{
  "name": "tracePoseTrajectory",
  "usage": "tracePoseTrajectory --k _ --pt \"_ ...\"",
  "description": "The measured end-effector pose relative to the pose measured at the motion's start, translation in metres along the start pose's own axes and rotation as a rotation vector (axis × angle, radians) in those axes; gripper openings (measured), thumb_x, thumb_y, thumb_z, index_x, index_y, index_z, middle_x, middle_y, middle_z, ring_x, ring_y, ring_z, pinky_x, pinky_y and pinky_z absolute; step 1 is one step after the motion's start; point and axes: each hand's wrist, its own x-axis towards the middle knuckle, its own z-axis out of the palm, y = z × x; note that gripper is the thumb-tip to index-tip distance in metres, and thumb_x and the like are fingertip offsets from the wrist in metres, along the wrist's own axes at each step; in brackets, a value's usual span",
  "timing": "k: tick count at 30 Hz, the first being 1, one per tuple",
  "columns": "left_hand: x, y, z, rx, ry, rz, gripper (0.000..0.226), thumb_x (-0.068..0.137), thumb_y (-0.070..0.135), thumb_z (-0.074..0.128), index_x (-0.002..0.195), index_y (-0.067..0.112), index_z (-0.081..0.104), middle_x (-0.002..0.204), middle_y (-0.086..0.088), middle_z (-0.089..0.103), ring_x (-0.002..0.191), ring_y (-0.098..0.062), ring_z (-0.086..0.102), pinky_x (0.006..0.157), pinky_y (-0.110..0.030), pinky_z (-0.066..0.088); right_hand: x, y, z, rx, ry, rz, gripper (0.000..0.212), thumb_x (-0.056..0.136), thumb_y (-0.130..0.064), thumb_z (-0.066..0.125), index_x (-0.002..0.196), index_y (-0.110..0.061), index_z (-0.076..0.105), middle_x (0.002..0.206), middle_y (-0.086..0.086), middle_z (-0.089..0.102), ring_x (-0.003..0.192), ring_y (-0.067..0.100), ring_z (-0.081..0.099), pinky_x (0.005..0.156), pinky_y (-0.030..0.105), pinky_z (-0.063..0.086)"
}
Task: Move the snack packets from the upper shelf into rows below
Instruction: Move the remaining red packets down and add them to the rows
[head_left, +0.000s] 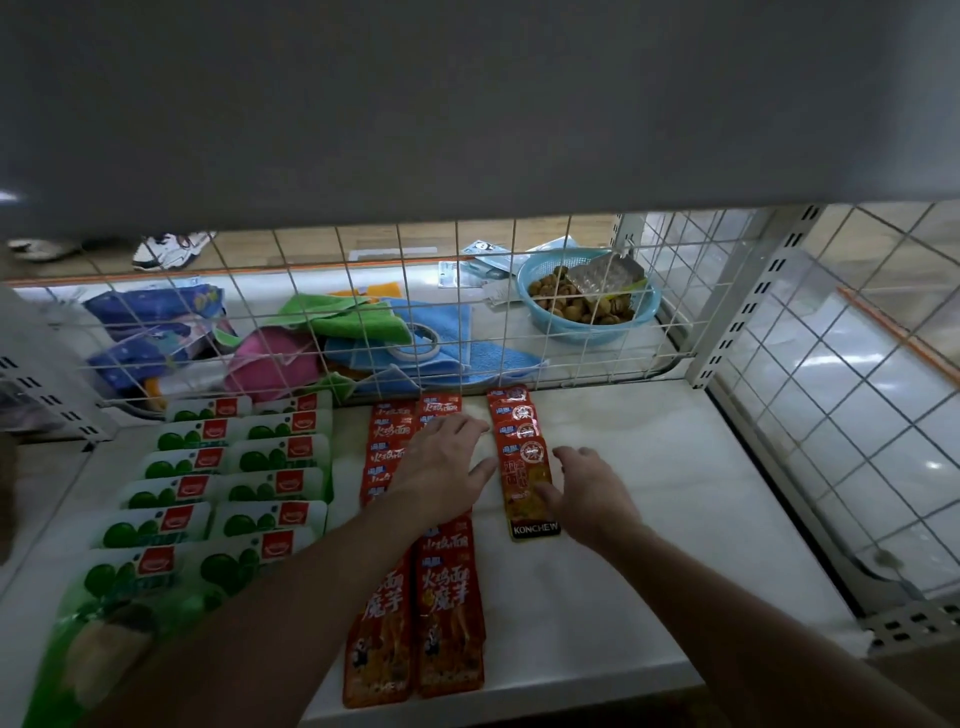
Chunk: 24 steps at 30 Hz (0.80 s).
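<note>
In the middle of the frame, the left hand lies flat with its fingers spread on two long rows of red packets, holding nothing. Just to its right, the right hand is loose and holds nothing too. Its thumb touches the side of a short row of red packets that runs down from the wire grid. Green packets fill the lower left of the white shelf. A blue basket sits behind the grid at the upper right. The person seems to be tidying the short row. To do it well, the right hand should push gently along the row's edge so each packet lines up, while the left hand stops the long rows from sliding. The packets look thin and slippery, so a hard push could fan them out.
</note>
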Motion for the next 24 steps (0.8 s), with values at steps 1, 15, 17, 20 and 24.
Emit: tracePoseTrajectory --k 1,15,17,20,24 --pt "-0.004 0.002 -0.002 0.009 0.016 0.011 0.051 0.099 0.046 0.048 0.146 0.028 0.039 0.149 0.005 0.039 0.139 -0.016 0.031 0.114 -0.036 0.029 -0.005 0.0 -0.003 -0.038 0.037 -0.038 0.049 0.094 -0.04 0.061 0.135 -0.015 0.05 0.128 0.007 0.058 0.114 0.023 0.056 0.096 0.039 0.051" --pt "-0.092 0.043 -0.073 0.148 0.205 0.069 0.07 0.092 0.062 0.019 0.145 0.025 0.046 0.153 -0.003 0.042 0.142 -0.024 0.035 0.115 -0.045 0.034 -0.094 -0.028 -0.099 -0.32 0.29 -0.276 0.067 0.097 -0.062 0.033 0.152 -0.023 0.031 0.158 0.005 0.034 0.147 0.023 0.027 0.121 0.042 0.02" --pt "-0.104 0.053 -0.092 0.148 0.215 0.044 0.071 0.09 0.064 0.016 0.146 0.028 0.041 0.153 -0.001 0.039 0.142 -0.022 0.033 0.115 -0.044 0.034 -0.113 -0.035 -0.113 -0.335 0.324 -0.298 0.068 0.097 -0.063 0.032 0.152 -0.023 0.032 0.158 0.005 0.035 0.147 0.023 0.028 0.121 0.042 0.018" --pt "-0.122 0.07 -0.121 0.176 0.231 0.046 0.073 0.088 0.065 0.014 0.147 0.028 0.037 0.154 -0.001 0.039 0.141 -0.022 0.035 0.114 -0.045 0.035 -0.139 -0.043 -0.132 -0.346 0.356 -0.297 0.069 0.097 -0.065 0.031 0.152 -0.024 0.031 0.158 0.004 0.034 0.148 0.023 0.026 0.121 0.042 0.017" --pt "-0.148 0.086 -0.151 0.187 0.258 0.054 0.069 0.091 0.063 0.022 0.145 0.026 0.044 0.152 -0.003 0.044 0.14 -0.024 0.039 0.115 -0.045 0.035 -0.176 -0.055 -0.154 -0.399 0.381 -0.274 0.071 0.095 -0.067 0.02 0.149 -0.024 0.038 0.153 0.005 0.043 0.144 0.024 0.036 0.119 0.045 0.025"
